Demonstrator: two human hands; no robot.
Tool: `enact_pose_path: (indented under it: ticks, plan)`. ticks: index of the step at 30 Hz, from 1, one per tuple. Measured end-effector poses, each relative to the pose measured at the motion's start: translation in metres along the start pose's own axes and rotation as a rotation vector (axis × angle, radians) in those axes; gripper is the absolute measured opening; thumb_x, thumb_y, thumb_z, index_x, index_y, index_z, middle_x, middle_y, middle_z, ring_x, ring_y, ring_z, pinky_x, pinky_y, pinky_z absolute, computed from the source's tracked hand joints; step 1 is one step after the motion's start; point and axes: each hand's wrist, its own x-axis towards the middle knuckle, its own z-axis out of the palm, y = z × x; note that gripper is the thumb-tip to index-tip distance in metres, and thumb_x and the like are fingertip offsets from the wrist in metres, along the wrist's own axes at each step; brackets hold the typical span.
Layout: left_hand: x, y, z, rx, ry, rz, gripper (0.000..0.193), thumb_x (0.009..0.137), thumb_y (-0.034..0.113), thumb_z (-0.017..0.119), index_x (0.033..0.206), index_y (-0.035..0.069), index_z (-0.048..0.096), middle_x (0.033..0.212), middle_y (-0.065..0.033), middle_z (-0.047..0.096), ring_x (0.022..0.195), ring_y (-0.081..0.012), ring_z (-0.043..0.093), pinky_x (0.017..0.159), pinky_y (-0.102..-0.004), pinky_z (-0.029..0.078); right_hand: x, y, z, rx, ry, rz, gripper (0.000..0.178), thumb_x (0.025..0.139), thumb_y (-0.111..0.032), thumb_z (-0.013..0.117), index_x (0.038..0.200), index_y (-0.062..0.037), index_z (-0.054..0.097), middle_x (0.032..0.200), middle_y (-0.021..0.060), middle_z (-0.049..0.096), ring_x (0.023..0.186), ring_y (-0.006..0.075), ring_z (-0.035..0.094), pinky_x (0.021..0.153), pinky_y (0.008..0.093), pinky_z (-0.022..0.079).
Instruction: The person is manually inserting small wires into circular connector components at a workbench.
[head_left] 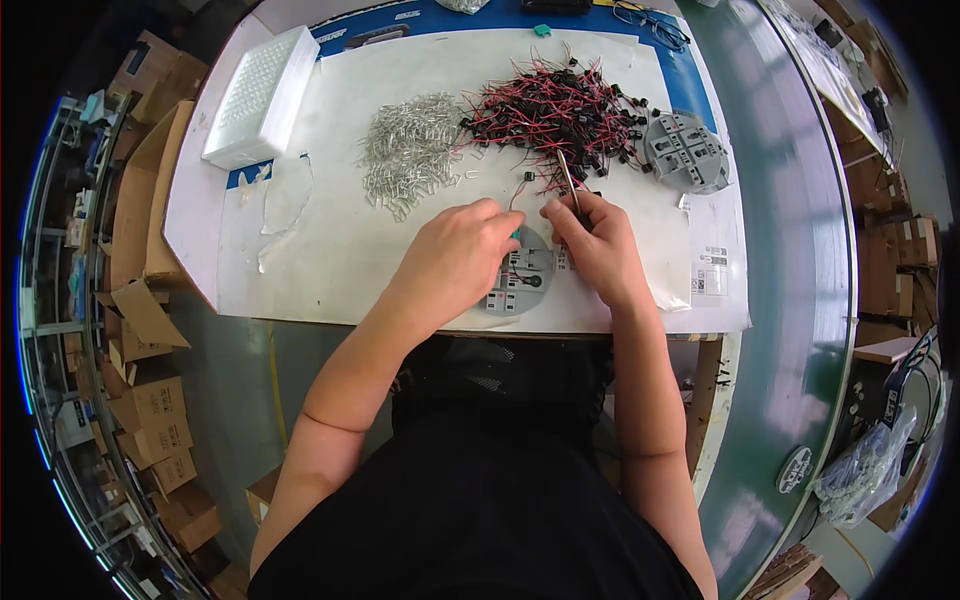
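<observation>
The round grey disc (541, 262) lies flat just in from the worktable's near edge, and both hands meet around it: the left hand (455, 262) overlaps its left side, while the right hand (608, 245) hangs just off its right, so the left is nearer. The right thumb and fingers are clamped on a slim metal tool (568, 178), whose long axis runs away from the person, its tip leaning slightly left and well beyond the disc's far rim, toward the heap of red-wired black parts (550, 112). The left fingertips come down at the disc's upper left; they hide their own contact, so whether they pinch anything cannot be told. A red wire, apparently running from near them, leads to a small black part (529, 177) past the far rim. The clear U-shaped pieces (410, 150) lie beyond the disc to the left; bare white sheet (335, 265) gives room left of it, past the left hand.
</observation>
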Motion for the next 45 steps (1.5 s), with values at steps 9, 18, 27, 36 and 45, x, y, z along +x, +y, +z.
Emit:
enact_pose_path:
  ticks: [9, 18, 27, 36, 45]
  plan:
    - [0.003, 0.039, -0.020, 0.258, -0.046, -0.027, 0.061, 0.081, 0.032, 0.088, 0.133, 0.010, 0.066, 0.116, -0.0098, 0.064, 0.105, -0.0304, 0.068, 0.082, -0.0443, 0.058, -0.013, 0.007, -0.010, 0.469, 0.070, -0.096, 0.037, 0.117, -0.028, 0.047, 0.132, -0.0016, 0.067, 0.087, -0.0014, 0.065, 0.071, 0.0035, 0.053, 0.058, 0.0212, 0.042]
    - [-0.033, 0.015, 0.002, -0.022, 0.196, 0.223, 0.079, 0.072, 0.027, 0.096, 0.140, 0.010, 0.060, 0.130, -0.0158, 0.050, 0.110, -0.0298, 0.064, 0.091, -0.0439, 0.059, -0.035, -0.007, -0.032, 0.322, 0.049, -0.099, 0.039, 0.117, -0.030, 0.048, 0.130, -0.0005, 0.069, 0.085, -0.0025, 0.064, 0.068, 0.0051, 0.054, 0.059, 0.0221, 0.045]
    - [-0.060, -0.024, 0.039, -0.452, 0.315, -0.004, 0.110, 0.070, 0.020, 0.099, 0.161, 0.010, 0.038, 0.146, -0.0203, 0.039, 0.119, -0.0371, 0.063, 0.099, -0.0448, 0.058, -0.048, -0.045, -0.020, -0.675, -0.211, -0.368, 0.026, 0.107, -0.022, 0.064, 0.099, 0.0006, 0.073, 0.071, 0.0138, 0.064, 0.059, 0.0291, 0.059, 0.058, 0.0418, 0.047]
    - [-0.057, -0.031, 0.034, -0.589, 0.215, -0.096, 0.121, 0.062, 0.029, 0.103, 0.164, 0.008, 0.042, 0.133, -0.0155, 0.059, 0.123, -0.0323, 0.062, 0.105, -0.0437, 0.051, -0.042, -0.073, 0.004, -0.945, -0.360, -0.220, 0.028, 0.102, -0.023, 0.067, 0.084, -0.0014, 0.066, 0.069, 0.0228, 0.065, 0.068, 0.0467, 0.063, 0.064, 0.0548, 0.049]
    - [-0.051, -0.035, 0.037, -0.364, 0.342, 0.000, 0.114, 0.060, 0.046, 0.101, 0.156, 0.007, 0.055, 0.095, -0.0088, 0.065, 0.089, -0.0275, 0.063, 0.088, -0.0430, 0.052, -0.035, -0.063, 0.013, -0.994, -0.395, -0.186, 0.030, 0.104, -0.022, 0.065, 0.082, -0.0009, 0.064, 0.067, 0.0238, 0.062, 0.066, 0.0478, 0.060, 0.061, 0.0546, 0.046]
